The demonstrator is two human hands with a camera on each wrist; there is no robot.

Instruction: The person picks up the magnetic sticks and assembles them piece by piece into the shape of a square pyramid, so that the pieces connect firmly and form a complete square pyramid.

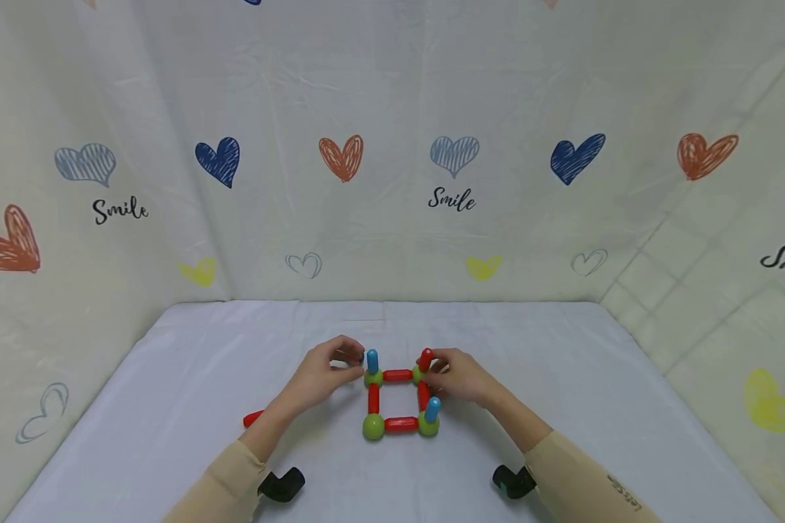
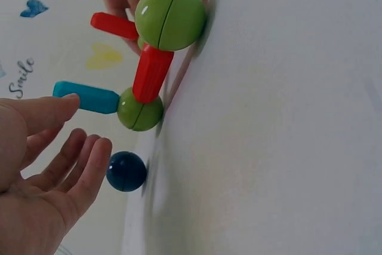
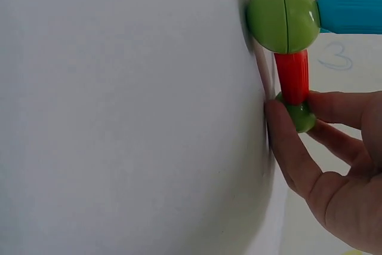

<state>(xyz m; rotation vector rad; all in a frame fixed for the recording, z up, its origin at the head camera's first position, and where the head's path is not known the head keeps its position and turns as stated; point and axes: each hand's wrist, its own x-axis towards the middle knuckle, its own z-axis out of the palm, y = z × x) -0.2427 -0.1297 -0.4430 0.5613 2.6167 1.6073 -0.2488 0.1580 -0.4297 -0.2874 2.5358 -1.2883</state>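
Observation:
Green balls joined by red rods form a square frame on the table. My left hand [image 1: 327, 372] is beside the back left green ball [image 2: 140, 109] and its upright blue rod [image 2: 89, 97]. In the left wrist view, the thumb tip overlaps this rod while the fingers spread apart; contact is unclear. A dark blue ball [image 2: 126, 171] sits beyond those fingertips. My right hand [image 1: 461, 376] grips the back right green ball [image 3: 302, 116] between thumb and fingers, beside an upright red rod [image 1: 427, 358]. The front right ball [image 1: 428, 424] bears another blue rod [image 1: 433, 409].
A loose red rod [image 1: 252, 418] lies partly hidden behind the left forearm. Black devices [image 1: 284, 485] sit by both wrists. White cloth covers the table [image 1: 405, 479], and a curtain printed with hearts [image 1: 392, 232] hangs behind it.

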